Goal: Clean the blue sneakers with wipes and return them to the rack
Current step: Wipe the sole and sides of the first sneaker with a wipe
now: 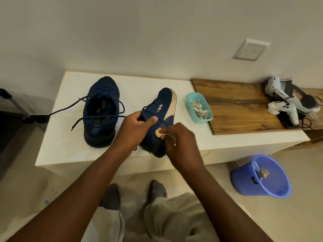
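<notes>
Pale trousers and grey socks are seen at the bottom edge, on the floor before a white surface. One blue sneaker is held tilted on its side at the front of the surface, its pale sole turned to the right. Its collar is grasped by the left hand, thumb laid on the upper. A small, soiled wipe is pinched in the right hand and pressed against the sneaker's side near the heel. A white three-stroke logo is borne on that side; no brand name can be read.

The other blue sneaker is set upright just to the left, laces loose and trailing over the surface.

A teal container, just right of the held sneaker, is filled with crumpled whitish wipes. A blue bucket is placed on the floor to the right; a used, yellowed wipe is held inside it, and a small black label on its wall cannot be read.

White devices with cables are laid on a wooden board; the writing on one is too blurred to read.
</notes>
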`<state>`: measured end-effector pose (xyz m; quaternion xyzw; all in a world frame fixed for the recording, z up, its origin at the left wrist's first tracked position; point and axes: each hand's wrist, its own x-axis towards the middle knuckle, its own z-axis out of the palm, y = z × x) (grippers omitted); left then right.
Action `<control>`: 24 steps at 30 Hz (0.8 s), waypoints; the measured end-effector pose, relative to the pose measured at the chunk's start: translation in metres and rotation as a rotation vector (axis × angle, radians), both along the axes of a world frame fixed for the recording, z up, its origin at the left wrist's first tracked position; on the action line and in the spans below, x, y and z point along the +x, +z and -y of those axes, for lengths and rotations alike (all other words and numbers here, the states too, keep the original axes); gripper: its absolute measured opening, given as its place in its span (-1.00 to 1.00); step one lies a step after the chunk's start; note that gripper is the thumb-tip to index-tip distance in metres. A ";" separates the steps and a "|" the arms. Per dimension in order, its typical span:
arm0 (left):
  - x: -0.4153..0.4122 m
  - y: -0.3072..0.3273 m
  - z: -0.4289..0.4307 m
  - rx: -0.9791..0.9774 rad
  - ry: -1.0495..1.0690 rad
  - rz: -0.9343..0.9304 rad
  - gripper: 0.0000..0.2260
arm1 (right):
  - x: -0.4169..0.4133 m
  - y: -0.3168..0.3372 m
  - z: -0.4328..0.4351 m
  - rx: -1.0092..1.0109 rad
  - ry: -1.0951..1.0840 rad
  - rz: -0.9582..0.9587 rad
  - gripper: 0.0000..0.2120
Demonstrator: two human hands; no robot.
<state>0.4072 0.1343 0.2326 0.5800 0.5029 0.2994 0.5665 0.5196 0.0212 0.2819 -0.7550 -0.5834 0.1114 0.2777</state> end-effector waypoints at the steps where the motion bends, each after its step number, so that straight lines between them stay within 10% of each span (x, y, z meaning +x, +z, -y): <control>1: 0.001 0.000 0.001 -0.002 -0.006 -0.010 -0.78 | 0.001 -0.005 -0.007 -0.010 0.009 0.055 -0.82; 19: 0.004 -0.004 0.010 0.035 -0.052 -0.063 -0.75 | 0.036 -0.018 -0.048 0.014 -0.261 -0.121 -0.83; 24: -0.002 -0.011 0.006 -0.010 -0.021 -0.030 -0.75 | -0.007 -0.010 -0.003 -0.097 0.073 0.017 -0.80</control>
